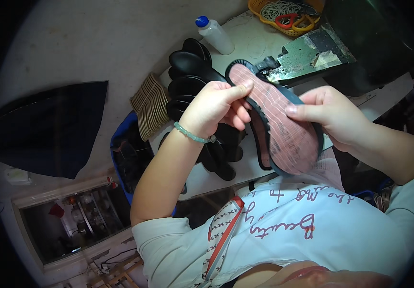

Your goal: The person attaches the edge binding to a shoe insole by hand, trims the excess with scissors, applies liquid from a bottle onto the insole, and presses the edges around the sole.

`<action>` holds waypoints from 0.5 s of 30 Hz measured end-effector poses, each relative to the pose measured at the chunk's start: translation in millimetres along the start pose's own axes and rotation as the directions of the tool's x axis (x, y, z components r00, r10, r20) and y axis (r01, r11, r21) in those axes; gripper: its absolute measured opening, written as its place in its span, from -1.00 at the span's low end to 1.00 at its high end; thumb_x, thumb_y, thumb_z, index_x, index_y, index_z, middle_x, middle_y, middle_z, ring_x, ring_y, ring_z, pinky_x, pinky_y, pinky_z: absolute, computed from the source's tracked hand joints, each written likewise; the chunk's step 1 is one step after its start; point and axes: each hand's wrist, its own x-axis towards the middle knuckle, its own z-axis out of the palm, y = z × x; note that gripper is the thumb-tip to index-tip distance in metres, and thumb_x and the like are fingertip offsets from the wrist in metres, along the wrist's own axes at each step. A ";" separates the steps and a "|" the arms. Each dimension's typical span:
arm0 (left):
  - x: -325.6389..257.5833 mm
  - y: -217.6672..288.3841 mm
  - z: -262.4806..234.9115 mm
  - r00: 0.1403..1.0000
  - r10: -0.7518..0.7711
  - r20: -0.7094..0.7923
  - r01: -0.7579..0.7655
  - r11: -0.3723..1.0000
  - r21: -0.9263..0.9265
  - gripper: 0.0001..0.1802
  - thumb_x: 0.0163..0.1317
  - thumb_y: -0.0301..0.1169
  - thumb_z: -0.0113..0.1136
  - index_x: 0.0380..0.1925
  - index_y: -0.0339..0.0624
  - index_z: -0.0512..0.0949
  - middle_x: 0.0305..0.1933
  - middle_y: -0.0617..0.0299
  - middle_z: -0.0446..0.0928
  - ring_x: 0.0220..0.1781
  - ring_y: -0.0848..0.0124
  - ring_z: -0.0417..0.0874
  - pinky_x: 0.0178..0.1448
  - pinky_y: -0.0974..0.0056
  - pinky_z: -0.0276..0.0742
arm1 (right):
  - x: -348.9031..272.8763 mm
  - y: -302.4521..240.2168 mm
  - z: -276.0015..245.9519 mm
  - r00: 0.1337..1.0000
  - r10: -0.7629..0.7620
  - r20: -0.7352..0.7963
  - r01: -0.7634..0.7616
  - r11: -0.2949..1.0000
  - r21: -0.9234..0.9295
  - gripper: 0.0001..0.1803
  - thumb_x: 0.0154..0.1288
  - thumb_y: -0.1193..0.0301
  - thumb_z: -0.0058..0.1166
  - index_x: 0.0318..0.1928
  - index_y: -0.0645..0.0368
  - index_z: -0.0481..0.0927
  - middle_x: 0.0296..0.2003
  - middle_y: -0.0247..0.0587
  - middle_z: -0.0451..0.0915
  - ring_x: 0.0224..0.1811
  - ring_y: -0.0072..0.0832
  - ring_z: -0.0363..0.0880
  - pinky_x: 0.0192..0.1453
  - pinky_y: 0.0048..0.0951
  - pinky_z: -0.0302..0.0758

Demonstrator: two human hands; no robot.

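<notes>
In front of my chest, both hands hold up a shoe insole (288, 137) with a pink checked face and a dark edging. My left hand (219, 105) pinches its left edge near the narrow end, thumb on the pink face and fingers curled behind. My right hand (329, 113) grips the opposite edge, with the thumb flat on the face and the other fingers behind. Below the left edge shows part of a second dark-rimmed pink piece (263, 146), largely hidden. A green bead bracelet (190, 134) circles my left wrist.
Black insoles (183, 89) lie heaped on the white table (245, 29) beyond my left hand, beside a striped stack (149, 108). A white bottle (216, 36) stands behind. A worn green machine (308, 55) and a yellow basket (264, 17) with scissors sit far right. A blue-rimmed crate (129, 158) is left.
</notes>
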 end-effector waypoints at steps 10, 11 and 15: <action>16.0 6.1 -12.4 0.990 0.061 -0.130 -0.063 0.998 -0.012 -0.60 0.33 -0.17 0.23 -0.59 -0.20 0.53 -0.74 0.24 0.51 -0.82 0.54 0.43 -0.65 0.47 0.38 | 17.3 10.1 11.1 0.996 -0.072 0.044 0.066 0.990 0.122 -0.68 0.30 0.30 0.22 -0.15 0.37 0.66 -0.28 -0.22 0.70 -0.28 -0.62 0.62 -0.06 -0.52 0.53; 16.9 6.4 -13.6 0.990 0.063 -0.127 -0.065 0.998 -0.013 -0.60 0.33 -0.17 0.23 -0.59 -0.20 0.53 -0.74 0.24 0.51 -0.82 0.54 0.43 -0.65 0.47 0.38 | 7.6 12.9 17.7 0.998 -0.041 0.041 0.037 0.994 0.106 -0.65 0.30 0.27 0.23 -0.14 0.36 0.65 -0.26 -0.23 0.69 -0.24 -0.62 0.62 -0.04 -0.50 0.52; 17.3 15.0 -23.5 0.996 0.032 -0.088 -0.016 0.986 0.168 -0.51 0.30 -0.03 0.23 -0.61 -0.21 0.53 -0.75 0.26 0.49 -0.82 0.54 0.42 -0.65 0.46 0.37 | 10.0 18.5 21.4 0.995 -0.098 0.004 0.097 0.985 0.145 -0.66 0.31 0.28 0.22 -0.13 0.35 0.64 -0.26 -0.23 0.68 -0.24 -0.61 0.62 -0.07 -0.51 0.54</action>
